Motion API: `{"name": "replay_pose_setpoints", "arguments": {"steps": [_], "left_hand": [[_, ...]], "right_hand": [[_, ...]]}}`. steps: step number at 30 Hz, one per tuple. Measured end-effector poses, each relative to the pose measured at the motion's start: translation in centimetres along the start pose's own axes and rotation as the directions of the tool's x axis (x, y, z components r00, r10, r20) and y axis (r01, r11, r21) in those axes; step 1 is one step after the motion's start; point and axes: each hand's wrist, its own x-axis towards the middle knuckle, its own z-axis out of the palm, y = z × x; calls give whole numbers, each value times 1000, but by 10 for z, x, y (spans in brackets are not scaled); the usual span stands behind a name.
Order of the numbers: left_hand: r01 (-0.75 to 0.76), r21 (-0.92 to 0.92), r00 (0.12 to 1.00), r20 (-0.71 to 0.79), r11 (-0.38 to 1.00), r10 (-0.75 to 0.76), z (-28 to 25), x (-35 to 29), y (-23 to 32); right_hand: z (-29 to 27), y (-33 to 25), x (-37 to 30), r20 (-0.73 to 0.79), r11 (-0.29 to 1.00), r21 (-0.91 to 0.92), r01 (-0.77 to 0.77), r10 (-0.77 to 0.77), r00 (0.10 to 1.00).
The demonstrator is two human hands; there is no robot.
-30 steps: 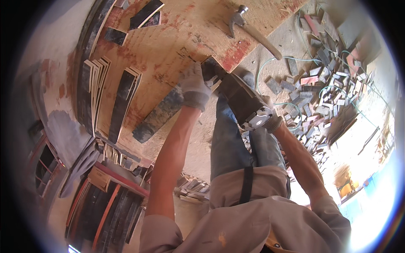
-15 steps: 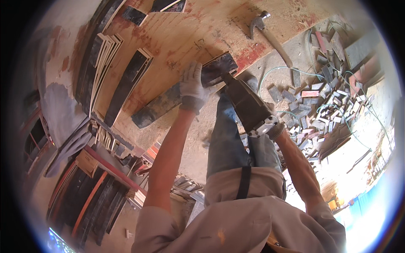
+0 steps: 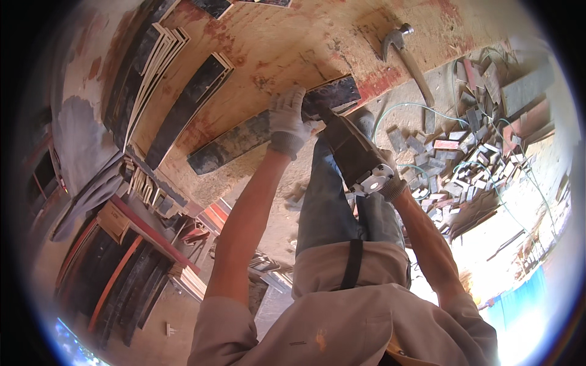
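Observation:
My left hand (image 3: 288,116), in a pale knitted glove, lies across a dark board (image 3: 229,143) at the bench edge. Its fingers reach over the far side and the thumb sits near the close side. Dark wood also shows right of the hand (image 3: 332,91); whether it is one piece with the board is hidden. My gloved right hand (image 3: 392,177) is wrapped around a dark power tool (image 3: 349,149), apparently an air nail gun, with a round silver end cap. The tool's nose points at the dark wood beside my left hand. My right fingers are mostly hidden behind the tool.
A claw hammer (image 3: 408,61) lies at the bench's right edge. Stacked dark strips (image 3: 155,79) and another strip pile (image 3: 189,113) sit to the left. Small wood offcuts (image 3: 470,158) cover the floor at right, with a pale green hose (image 3: 421,105) among them.
My view has shifted a little, so the bench things appear up and to the right. My left hand stays on the board and the tool keeps its nose by the dark wood.

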Motion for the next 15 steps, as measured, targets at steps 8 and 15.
{"name": "replay_pose_setpoints", "arguments": {"steps": [8,15], "left_hand": [[-47,-33,999,-12,998,46,-6,4,0],[59,-28,998,13,998,-59,-94,-20,-36]], "right_hand": [[-18,50,-33,259,769,612,-183,24,966],[-72,100,-132,-58,708,-706,-15,-36,998]]}}
